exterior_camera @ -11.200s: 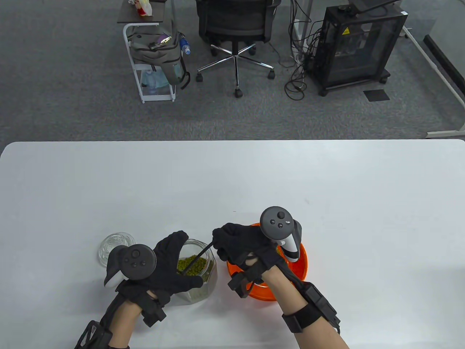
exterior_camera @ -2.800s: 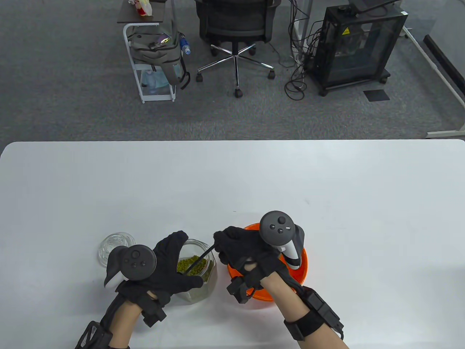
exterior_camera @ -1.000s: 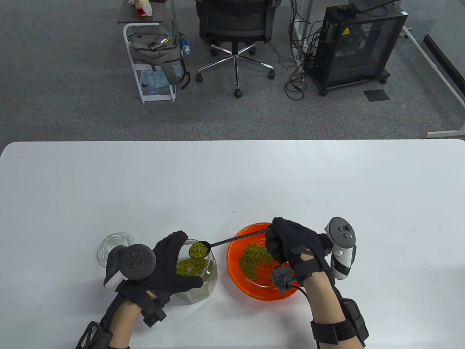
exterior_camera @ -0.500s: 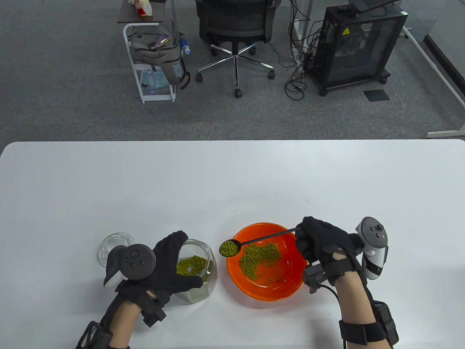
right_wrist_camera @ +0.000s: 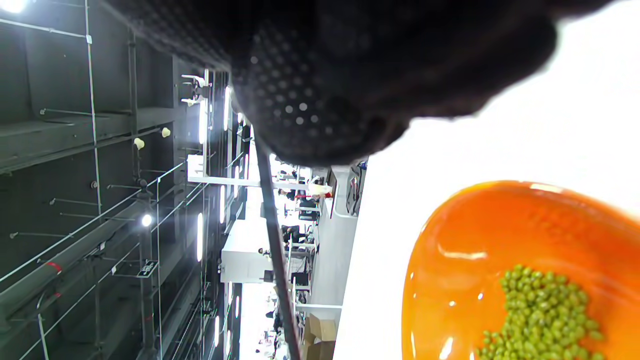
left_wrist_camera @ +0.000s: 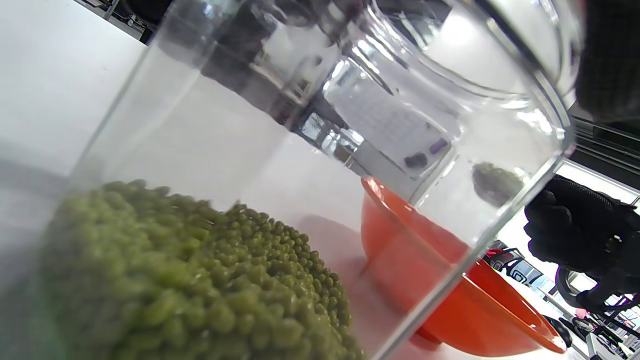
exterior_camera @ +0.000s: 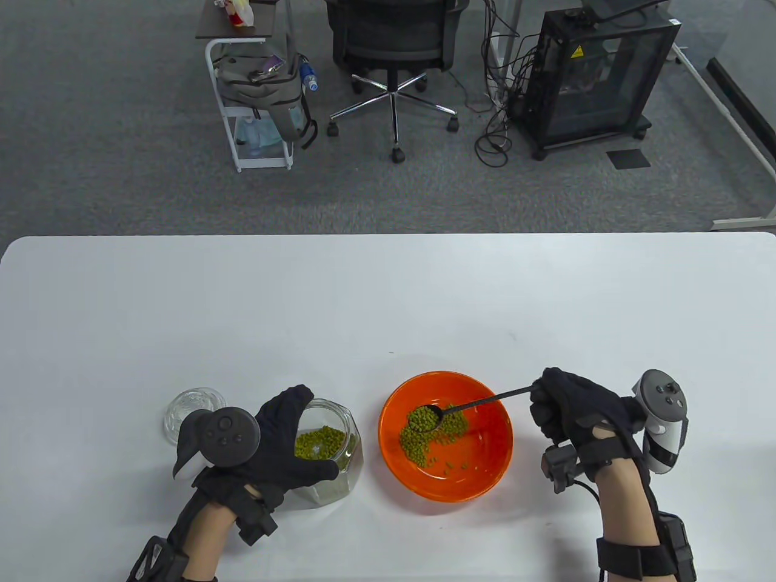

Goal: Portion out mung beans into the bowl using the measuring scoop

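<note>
An orange bowl (exterior_camera: 485, 448) holds a pile of green mung beans (exterior_camera: 424, 445). My right hand (exterior_camera: 567, 406) grips the thin black handle of the measuring scoop (exterior_camera: 479, 402); its head, full of beans, hangs over the bowl's middle. In the right wrist view the handle (right_wrist_camera: 274, 250) runs down past the bowl (right_wrist_camera: 470, 235). A glass jar (exterior_camera: 348, 464) with mung beans (exterior_camera: 318, 442) stands left of the bowl, and my left hand (exterior_camera: 285, 445) is curled round its near side. The left wrist view looks through the jar (left_wrist_camera: 350, 125) at its beans (left_wrist_camera: 200, 280).
A clear glass lid (exterior_camera: 185, 409) lies on the white table (exterior_camera: 388, 291) left of the jar, partly behind my left tracker. An office chair (exterior_camera: 394, 48), a cart with a bag (exterior_camera: 257, 91) and a black cabinet (exterior_camera: 597, 73) stand on the floor beyond the table.
My right hand lifted the filled scoop out of the jar and carried it right, from the bowl's left rim to over its middle. The left hand and jar stayed put.
</note>
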Motion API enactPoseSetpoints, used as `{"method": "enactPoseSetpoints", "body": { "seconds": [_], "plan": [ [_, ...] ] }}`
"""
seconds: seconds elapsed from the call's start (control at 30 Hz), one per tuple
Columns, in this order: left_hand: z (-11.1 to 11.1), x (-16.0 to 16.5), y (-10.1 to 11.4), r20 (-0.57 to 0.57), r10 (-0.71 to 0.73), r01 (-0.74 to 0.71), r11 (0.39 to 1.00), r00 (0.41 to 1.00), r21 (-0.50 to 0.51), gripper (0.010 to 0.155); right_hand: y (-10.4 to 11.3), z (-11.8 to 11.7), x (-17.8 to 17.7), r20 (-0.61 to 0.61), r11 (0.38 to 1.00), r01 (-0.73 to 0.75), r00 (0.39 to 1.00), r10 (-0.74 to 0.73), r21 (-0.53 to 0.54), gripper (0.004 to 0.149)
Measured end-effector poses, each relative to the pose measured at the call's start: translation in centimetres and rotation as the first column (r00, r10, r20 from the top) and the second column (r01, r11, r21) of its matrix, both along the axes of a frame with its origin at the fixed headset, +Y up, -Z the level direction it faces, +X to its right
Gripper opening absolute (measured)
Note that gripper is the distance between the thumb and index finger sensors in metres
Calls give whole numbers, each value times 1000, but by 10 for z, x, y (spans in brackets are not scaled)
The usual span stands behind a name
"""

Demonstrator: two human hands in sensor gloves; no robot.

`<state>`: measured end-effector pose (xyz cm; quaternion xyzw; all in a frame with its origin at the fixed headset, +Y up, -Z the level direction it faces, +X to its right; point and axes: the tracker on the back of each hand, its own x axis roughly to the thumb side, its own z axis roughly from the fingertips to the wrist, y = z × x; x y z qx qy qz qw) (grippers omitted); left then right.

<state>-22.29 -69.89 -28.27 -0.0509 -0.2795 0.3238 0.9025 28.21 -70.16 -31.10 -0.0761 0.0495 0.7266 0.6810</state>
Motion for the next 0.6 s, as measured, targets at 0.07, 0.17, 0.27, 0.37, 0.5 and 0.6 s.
{"method": "enactPoseSetpoints", "body": {
  "seconds": [0.07, 0.17, 0.27, 0.37, 0.5, 0.6],
  "plan": [
    [0, 0, 0, 0, 0, 0, 1000, 1000, -1, 125, -4, 1, 5, 9, 1000, -5, 1000, 5, -4, 44],
    [0, 0, 0, 1, -1, 1, 1000, 1000, -1, 125, -7, 3, 12, 32, 999, -51, 998, 51, -2, 44],
    [0, 0, 0, 2, -2, 2, 1000, 1000, 0, 125, -8, 3, 14, 46, 994, -110, 993, 110, 3, 44],
    [0, 0, 0, 3, -3, 3, 1000, 1000, 0, 125, -5, 4, 12, 50, 984, -174, 984, 173, 24, 44],
    [0, 0, 0, 3, -4, 4, 1000, 1000, 1, 125, 6, 8, 5, 52, 965, -252, 967, 248, 78, 44],
    [0, 0, 0, 2, -5, 5, 1000, 1000, 1, 124, 13, 11, -2, 65, 935, -333, 943, 327, 124, 44]
  ]
}}
